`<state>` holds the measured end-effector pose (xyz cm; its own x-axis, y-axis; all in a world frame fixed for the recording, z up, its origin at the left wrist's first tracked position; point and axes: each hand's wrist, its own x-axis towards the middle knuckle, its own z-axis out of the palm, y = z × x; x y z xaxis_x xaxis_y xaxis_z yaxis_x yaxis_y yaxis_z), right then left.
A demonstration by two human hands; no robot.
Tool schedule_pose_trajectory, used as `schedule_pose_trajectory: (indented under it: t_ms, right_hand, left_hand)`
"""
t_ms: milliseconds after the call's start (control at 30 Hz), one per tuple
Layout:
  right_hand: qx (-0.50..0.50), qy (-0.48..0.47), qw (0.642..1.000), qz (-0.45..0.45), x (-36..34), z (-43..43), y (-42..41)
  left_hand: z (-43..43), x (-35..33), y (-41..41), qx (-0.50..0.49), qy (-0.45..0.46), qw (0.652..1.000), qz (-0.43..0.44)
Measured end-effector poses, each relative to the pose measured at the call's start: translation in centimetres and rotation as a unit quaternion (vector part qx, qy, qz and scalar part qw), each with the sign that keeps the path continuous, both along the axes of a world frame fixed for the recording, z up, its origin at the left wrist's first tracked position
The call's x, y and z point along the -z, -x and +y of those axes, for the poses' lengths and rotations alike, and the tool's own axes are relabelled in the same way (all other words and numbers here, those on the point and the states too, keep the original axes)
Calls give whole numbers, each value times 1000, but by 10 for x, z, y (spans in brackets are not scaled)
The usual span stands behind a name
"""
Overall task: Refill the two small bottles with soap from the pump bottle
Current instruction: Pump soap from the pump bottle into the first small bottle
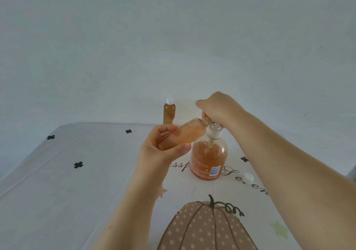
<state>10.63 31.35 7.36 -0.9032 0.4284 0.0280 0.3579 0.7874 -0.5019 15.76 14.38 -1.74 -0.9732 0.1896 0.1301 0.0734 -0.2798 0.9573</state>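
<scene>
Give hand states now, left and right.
Left hand: holds the small bottle, tilted toward the pump.
Right hand: fingers curled over the pump head, gripping it.

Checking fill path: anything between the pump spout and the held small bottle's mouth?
Nothing visible: left hand holds the small bottle with its mouth at the spout of the pump bottle; the white cap lies aside.

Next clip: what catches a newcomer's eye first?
The hands meeting mid-table: the left hand holds a tilted small bottle with its mouth at the spout of the pump bottle, while the right hand grips the pump head. Behind, a capped small bottle stands at the far edge of the table; a white cap lies right of the pump bottle.
</scene>
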Motion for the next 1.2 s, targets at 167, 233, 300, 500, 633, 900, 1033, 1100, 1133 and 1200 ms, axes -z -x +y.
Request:
schedule_pose_trajectory:
  t_ms: [167, 233, 300, 500, 633, 900, 1033, 1100, 1133, 1200]
  right_hand:
    - [-13, -4, 1000, 7, 5, 3, 4]
    - [-17, -3, 1000, 12, 7, 5, 6]
    - [-18, -1, 1000, 15, 9, 6, 7]
    - [-27, -7, 999, 30, 19, 11, 12]
    - [-28, 3, 999, 33, 24, 11, 13]
    - [-16, 12, 999, 27, 22, 9, 9]
    - [-9, 19, 1000, 18, 22, 8, 9]
    - [-9, 21, 1000, 17, 21, 8, 9]
    - [-9, 19, 1000, 17, 20, 7, 8]
    - [-6, 18, 1000, 14, 18, 7, 8]
  left_hand:
    - [-1, 2, 1, -5, 29, 1000, 7]
    - [0, 2, 1, -5, 45, 999, 11]
    - [0, 3, 0, -12, 73, 997, 23]
    - [1, 5, 2, -40, 139, 988, 60]
    - [1, 7, 4, -39, 147, 987, 56]
    - [1, 7, 3, -35, 141, 988, 50]
    - [0, 6, 3, -33, 132, 990, 48]
    - [1, 5, 3, -32, 136, 989, 43]
    - [1, 5, 2, -32, 140, 989, 41]
    - [2, 5, 1, -34, 159, 986, 39]
